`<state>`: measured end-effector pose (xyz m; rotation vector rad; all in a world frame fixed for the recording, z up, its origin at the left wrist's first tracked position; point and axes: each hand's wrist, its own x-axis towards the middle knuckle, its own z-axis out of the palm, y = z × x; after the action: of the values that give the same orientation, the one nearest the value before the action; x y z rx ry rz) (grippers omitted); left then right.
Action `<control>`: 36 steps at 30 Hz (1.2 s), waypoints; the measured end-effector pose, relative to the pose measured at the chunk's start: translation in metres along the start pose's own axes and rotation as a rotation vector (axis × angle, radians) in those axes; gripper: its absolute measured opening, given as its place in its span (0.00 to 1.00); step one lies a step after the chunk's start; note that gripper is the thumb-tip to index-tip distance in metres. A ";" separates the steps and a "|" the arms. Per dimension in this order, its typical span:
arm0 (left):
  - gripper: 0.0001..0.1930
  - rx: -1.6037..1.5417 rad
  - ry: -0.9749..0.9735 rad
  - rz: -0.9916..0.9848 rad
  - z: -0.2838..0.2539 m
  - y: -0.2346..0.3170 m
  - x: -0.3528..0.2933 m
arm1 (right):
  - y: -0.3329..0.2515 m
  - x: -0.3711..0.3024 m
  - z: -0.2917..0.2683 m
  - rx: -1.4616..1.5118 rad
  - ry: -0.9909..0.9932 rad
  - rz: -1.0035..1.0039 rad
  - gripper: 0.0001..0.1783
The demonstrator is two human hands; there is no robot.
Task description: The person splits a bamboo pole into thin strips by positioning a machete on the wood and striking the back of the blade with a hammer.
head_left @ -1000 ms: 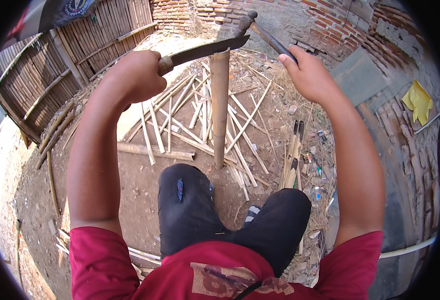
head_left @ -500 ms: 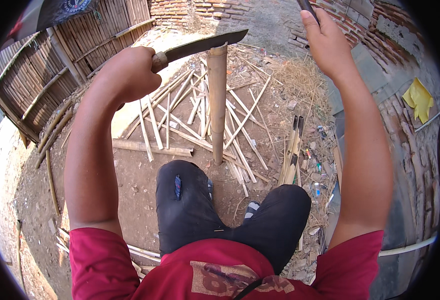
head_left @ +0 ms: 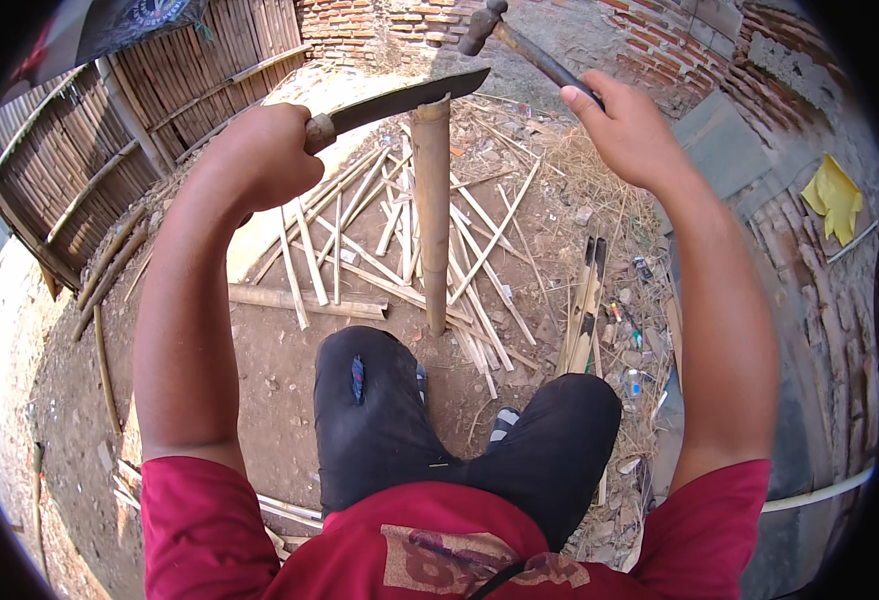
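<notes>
Tan bamboo pole (head_left: 432,220), one, standing upright on dirt ground (head_left: 275,400) beyond the knees (head_left: 362,350), a machete (head_left: 395,107) (dark blade, wooden handle) laid across its top end. Left hand (head_left: 268,152): fingers clamped around the machete's handle; right hand (head_left: 625,135): fingers clamped around the shaft of a ball-peen hammer (head_left: 543,67), its head raised clear of the blade. Around the pole's foot and behind: split bamboo strips (head_left: 312,252), scattered crosswise.
</notes>
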<state>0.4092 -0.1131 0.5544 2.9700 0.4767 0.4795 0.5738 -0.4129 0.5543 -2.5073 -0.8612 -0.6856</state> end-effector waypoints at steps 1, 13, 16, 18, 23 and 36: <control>0.16 0.017 0.005 0.013 0.003 -0.002 0.000 | -0.001 0.002 -0.001 0.074 0.101 -0.020 0.26; 0.15 0.052 -0.047 -0.025 0.002 0.000 -0.001 | -0.026 -0.002 -0.001 0.237 0.158 0.006 0.25; 0.15 0.070 -0.044 0.007 0.001 -0.001 0.004 | -0.053 -0.010 0.006 0.204 0.101 -0.115 0.25; 0.15 0.062 -0.015 0.012 0.005 -0.001 0.005 | -0.063 -0.018 0.017 0.010 -0.122 -0.127 0.24; 0.16 0.050 -0.029 0.009 0.004 0.001 0.001 | -0.056 -0.006 -0.003 0.225 0.210 -0.171 0.22; 0.16 0.068 -0.047 -0.028 0.000 0.007 0.000 | -0.061 -0.030 0.032 0.130 0.098 -0.182 0.22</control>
<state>0.4117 -0.1200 0.5552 3.0277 0.5395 0.3984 0.5233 -0.3658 0.5240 -2.2811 -1.0711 -0.7773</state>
